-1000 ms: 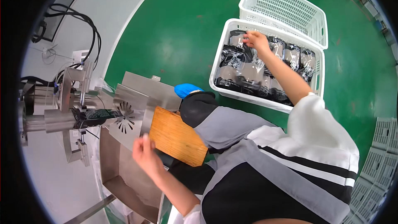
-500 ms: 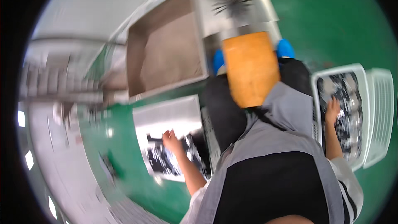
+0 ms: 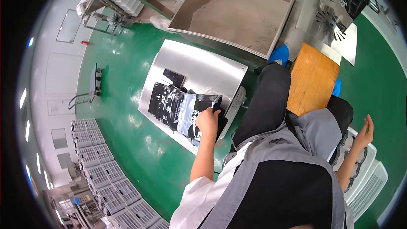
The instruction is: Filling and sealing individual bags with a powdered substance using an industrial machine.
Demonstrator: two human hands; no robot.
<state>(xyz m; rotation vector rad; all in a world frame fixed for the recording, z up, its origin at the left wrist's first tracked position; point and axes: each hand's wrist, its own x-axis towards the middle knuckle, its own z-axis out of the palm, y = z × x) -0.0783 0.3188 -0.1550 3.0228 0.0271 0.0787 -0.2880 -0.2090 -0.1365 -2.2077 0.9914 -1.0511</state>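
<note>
Flat black printed plastic bags [image 3: 169,106] lie in an overlapping row on a metal sheet [image 3: 199,61] at my left. At the right end of the row, my left hand [image 3: 207,121] is closed, fingers bent, on a black bag [image 3: 207,104]. A dark phone [image 3: 174,77] rests just beyond the bags. My right hand [image 3: 364,133] is held up at the right with its fingers extended and nothing in them. Below it, partly hidden by my arm and leg, a white basket [image 3: 368,165] holds filled bags [image 3: 355,167].
An orange-brown board [image 3: 311,78] stands between my knees. Ahead are a metal bin [image 3: 220,44] of grey-brown powder and a black finger-like fixture [image 3: 331,23]. Stacked white crates [image 3: 106,176] stand far left, near a trolley [image 3: 91,91]. Another white basket [image 3: 369,191] sits at the right.
The view has turned left. My left hand has gone from beside the phone to the right end of the bags. My right hand has come up out of the basket.
</note>
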